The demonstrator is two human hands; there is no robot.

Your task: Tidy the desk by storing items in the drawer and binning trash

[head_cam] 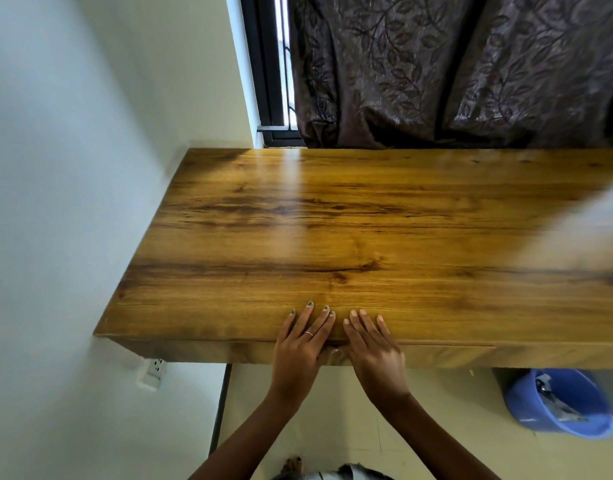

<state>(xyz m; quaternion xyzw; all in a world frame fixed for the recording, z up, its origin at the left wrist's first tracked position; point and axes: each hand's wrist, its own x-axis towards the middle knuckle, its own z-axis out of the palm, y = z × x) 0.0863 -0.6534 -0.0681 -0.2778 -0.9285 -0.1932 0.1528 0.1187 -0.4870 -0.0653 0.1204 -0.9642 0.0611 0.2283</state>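
The wooden desk [367, 220] fills the middle of the head view. Its drawer front [447, 355] runs along the near edge, flush with the desk. My left hand [303, 344] and my right hand [371, 344] lie side by side over that near edge, fingers straight on the desktop, thumbs hidden below against the drawer front. Neither hand holds anything. A blue bin [561, 403] with some crumpled trash inside stands on the floor under the desk's right part.
A white wall [55, 202] borders the desk on the left, with a socket strip [154, 370] low beside the desk leg [222, 403]. A dark leaf-patterned curtain [454, 71] hangs behind. A pale blurred shape [589, 233] covers the desk's right end.
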